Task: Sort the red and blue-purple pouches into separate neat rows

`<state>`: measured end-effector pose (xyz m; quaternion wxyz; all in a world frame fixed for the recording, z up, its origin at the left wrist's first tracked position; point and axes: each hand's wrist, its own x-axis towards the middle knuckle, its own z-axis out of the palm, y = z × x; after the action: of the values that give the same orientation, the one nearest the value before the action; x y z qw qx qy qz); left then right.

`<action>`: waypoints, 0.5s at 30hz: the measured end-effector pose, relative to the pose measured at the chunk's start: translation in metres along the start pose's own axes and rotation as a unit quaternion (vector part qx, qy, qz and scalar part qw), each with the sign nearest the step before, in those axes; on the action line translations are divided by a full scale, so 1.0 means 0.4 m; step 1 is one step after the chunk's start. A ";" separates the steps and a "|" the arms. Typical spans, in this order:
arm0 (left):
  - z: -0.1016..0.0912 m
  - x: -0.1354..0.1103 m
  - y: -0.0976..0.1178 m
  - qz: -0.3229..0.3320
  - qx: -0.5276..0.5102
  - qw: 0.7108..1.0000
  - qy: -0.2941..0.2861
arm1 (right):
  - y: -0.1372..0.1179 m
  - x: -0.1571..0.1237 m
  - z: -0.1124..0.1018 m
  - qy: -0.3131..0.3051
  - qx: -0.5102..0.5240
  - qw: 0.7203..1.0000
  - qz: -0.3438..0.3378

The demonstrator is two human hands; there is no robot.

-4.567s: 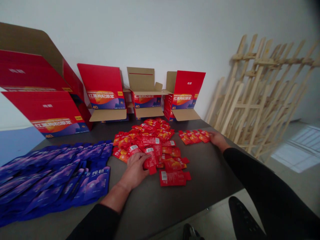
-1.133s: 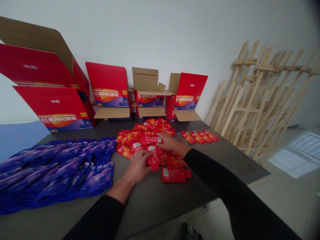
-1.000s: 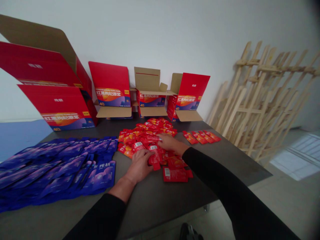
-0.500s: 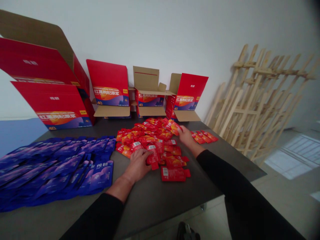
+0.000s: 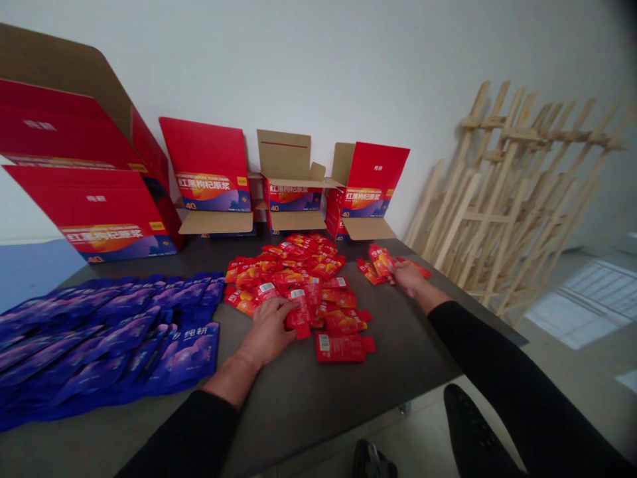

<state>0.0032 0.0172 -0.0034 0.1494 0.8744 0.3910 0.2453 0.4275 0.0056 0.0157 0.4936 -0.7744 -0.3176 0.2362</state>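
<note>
Pinching a red sachet [image 5: 380,259], the right hand [image 5: 407,277] is right of the sachet pile [image 5: 293,265], partly hiding a row of sachets [image 5: 367,271]. The left hand [image 5: 271,330] touches the pile's near-left edge, fingers curled; whether they grip anything I cannot tell. Blue pouches [image 5: 114,338] spread left of the pile, open cartons [image 5: 291,199] stand behind it, wooden frames [image 5: 490,216] far right.

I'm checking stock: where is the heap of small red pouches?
In the head view, the heap of small glossy red pouches lies mid-picture, right of the blue flat pouches; the left hand touches its near left edge.
</note>
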 end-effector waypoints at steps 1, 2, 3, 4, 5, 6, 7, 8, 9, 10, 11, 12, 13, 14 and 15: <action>-0.001 0.000 0.001 0.000 0.000 1.000 -0.001 | -0.005 -0.009 0.019 -0.020 0.000 1.000 0.005; -0.003 0.000 0.003 -0.001 0.001 1.000 -0.002 | -0.011 -0.019 0.038 -0.036 0.001 0.999 0.008; -0.004 0.000 0.004 -0.001 0.001 1.000 -0.002 | -0.018 -0.029 0.056 -0.052 0.000 0.999 0.012; -0.004 0.000 0.005 -0.001 0.003 1.000 -0.001 | -0.023 -0.040 0.072 -0.067 -0.005 0.998 0.016; -0.004 0.000 0.005 0.000 0.004 1.000 -0.001 | -0.028 -0.049 0.086 -0.081 -0.013 0.996 0.022; -0.003 -0.001 0.004 0.002 0.004 1.000 0.000 | -0.032 -0.058 0.096 -0.094 -0.022 0.995 0.028; -0.001 -0.001 0.003 0.004 0.004 1.000 0.001 | -0.033 -0.066 0.105 -0.105 -0.029 0.993 0.033; 0.001 -0.001 0.000 0.006 0.003 1.000 0.001 | -0.034 -0.072 0.111 -0.115 -0.036 0.992 0.037; 0.004 -0.002 -0.002 0.008 0.003 1.000 0.002 | -0.032 -0.077 0.115 -0.124 -0.045 0.991 0.039; 0.006 -0.003 -0.005 0.009 0.002 1.000 0.003 | -0.030 -0.081 0.119 -0.131 -0.057 0.989 0.036; 0.008 -0.003 -0.007 0.009 0.002 1.000 0.004 | -0.027 -0.082 0.122 -0.141 -0.075 0.987 0.031; 0.010 -0.004 -0.009 0.009 0.002 1.000 0.005 | -0.025 -0.083 0.124 -0.153 -0.102 0.983 0.022; 0.011 -0.004 -0.010 0.009 0.001 1.000 0.007 | -0.023 -0.083 0.126 -0.165 -0.139 0.976 0.006; 0.011 -0.004 -0.011 0.009 0.000 1.000 0.008 | -0.022 -0.081 0.128 -0.175 -0.182 0.968 -0.016; 0.011 -0.004 -0.011 0.009 -0.001 1.000 0.010 | -0.021 -0.080 0.130 -0.177 -0.228 0.956 -0.045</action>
<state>0.0020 0.0183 -0.0094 0.1447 0.8754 0.3841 0.2555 0.3680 0.0170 0.0044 0.2497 -0.7973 -0.4796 0.2683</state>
